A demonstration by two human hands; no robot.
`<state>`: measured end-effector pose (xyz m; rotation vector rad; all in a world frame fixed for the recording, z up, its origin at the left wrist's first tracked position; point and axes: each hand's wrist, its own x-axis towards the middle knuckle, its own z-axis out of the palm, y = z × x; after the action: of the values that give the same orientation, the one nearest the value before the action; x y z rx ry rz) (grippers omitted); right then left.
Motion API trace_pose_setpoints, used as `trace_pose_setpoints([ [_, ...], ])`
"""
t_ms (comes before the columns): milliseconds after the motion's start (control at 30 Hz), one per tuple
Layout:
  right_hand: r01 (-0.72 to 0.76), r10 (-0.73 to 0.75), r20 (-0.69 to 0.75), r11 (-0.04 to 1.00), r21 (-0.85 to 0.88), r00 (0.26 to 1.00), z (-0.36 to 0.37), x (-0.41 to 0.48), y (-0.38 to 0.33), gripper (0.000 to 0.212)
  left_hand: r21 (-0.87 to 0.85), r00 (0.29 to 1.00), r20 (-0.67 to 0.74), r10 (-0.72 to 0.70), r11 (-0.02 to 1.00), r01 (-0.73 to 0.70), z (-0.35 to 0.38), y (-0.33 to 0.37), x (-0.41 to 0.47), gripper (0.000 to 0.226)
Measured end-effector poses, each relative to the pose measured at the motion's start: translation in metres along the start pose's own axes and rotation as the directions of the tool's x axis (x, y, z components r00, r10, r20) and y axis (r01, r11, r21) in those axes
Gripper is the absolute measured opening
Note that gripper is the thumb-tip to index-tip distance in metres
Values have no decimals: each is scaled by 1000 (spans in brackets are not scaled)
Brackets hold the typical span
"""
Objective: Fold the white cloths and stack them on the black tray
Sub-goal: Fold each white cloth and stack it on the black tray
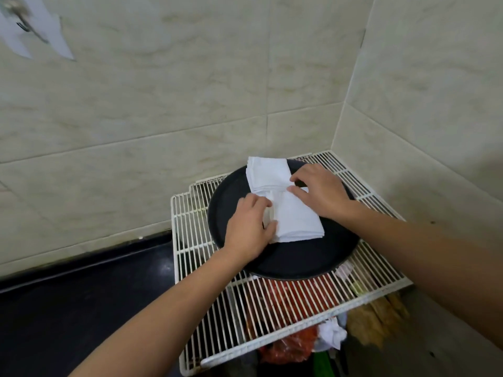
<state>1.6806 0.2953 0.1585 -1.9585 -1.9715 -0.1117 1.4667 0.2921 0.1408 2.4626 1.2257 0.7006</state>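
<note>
Left hand (249, 227) gripped the cloths (294, 216) at their edge on the tray (299, 259); right hand (319, 191) pressed them, fingers straight — soft, light, floppy, probably best held at folded edges

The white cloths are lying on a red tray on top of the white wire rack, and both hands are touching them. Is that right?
Almost. The tray is black, not red. The head view shows the white cloths lying on it, on top of the white wire rack, with the left hand and the right hand both touching them.
</note>
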Motion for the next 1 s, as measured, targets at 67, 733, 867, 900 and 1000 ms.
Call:
trace_pose_setpoints([
  [67,120,-121,-111,993,-20,986,-1,-15,-1,40,176,968,0,249,953,-245,-2,-2,7,37],
  [733,-111,112,72,994,-13,991,-18,-50,5,43,209,987,75,142,966,-155,-20,-23,1,41],
  [867,-3,4,12,1000,-31,1000,-46,-64,-26,34,230,999,-47,-26,972,37,-50,-21,-48,32],
  [900,35,-35,-2,999,-28,999,-50,-67,-38,33,235,996,-67,-53,970,68,-57,-21,-64,28],
  [1000,145,-143,-41,987,65,989,-51,-79,-81,29,264,985,-105,-137,951,161,-75,-24,-115,25],
])
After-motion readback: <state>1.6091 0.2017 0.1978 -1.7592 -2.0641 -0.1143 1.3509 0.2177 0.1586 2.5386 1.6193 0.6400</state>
